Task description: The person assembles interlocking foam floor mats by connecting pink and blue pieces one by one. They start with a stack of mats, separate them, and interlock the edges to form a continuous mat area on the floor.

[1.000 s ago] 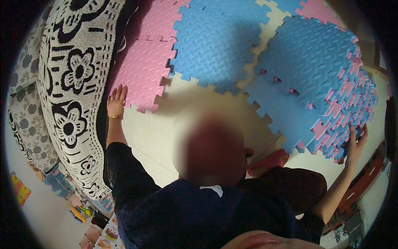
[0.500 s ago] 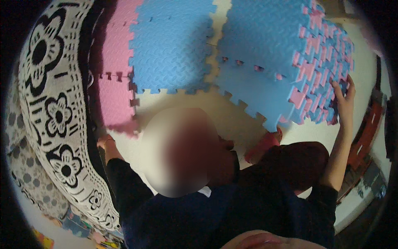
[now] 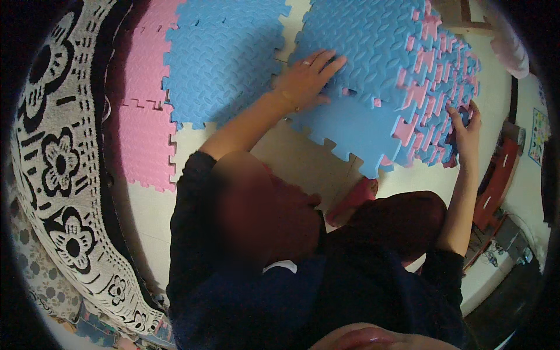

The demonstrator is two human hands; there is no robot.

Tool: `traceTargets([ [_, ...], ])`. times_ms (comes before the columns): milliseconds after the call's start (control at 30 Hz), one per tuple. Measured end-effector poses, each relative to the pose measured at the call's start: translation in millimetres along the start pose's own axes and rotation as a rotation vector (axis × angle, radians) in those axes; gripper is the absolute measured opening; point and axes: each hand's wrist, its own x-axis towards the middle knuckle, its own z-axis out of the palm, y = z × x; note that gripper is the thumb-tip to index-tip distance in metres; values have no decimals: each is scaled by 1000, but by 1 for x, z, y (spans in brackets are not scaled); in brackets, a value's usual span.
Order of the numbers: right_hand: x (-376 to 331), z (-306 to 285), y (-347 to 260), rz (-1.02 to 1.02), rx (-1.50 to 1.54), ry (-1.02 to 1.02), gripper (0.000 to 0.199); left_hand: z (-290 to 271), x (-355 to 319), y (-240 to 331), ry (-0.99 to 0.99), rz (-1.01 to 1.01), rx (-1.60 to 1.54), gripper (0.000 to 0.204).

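While the left hand point(image 3: 306, 81) lies flat, fingers spread, on top of the stack of blue and pink foam mats point(image 3: 396, 87), the right hand point(image 3: 464, 125) curls its fingers around the stack's far edge, gripping the layered tabs. The stack sits on the pale floor point(image 3: 291, 157), just beside a single blue mat point(image 3: 224, 55) and the pink mats point(image 3: 143, 99). Handling this well likely means keeping the flat palm pressing evenly — so the layers do not slide — and squaring the toothed edges before shifting anything.
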Motion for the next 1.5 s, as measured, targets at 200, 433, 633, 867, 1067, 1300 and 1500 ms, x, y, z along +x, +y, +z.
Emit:
traceTargets([
  [200,3,-3,5,-14,-137,28,81,-3,17,-17,-70,40,-5,73],
  [433,1,-3,11,-51,-28,9,78,-131,-32,-2,438,6,418,49],
  [633,1,-7,8,-20,-92,12,74,-131,-237,11,-144,-162,682,44],
  [867,8,-2,12,23,-86,7,75,-90,-353,2,-455,-313,430,46],
  [1067,12,-8,13,-18,-142,50,76,-39,-117,-10,21,-194,231,58],
  [1300,9,-1,11,32,-118,16,77,18,18,-36,103,-132,246,54],
  [1500,17,-7,39,47,-47,-32,71,-98,-38,-25,380,62,489,47],
])
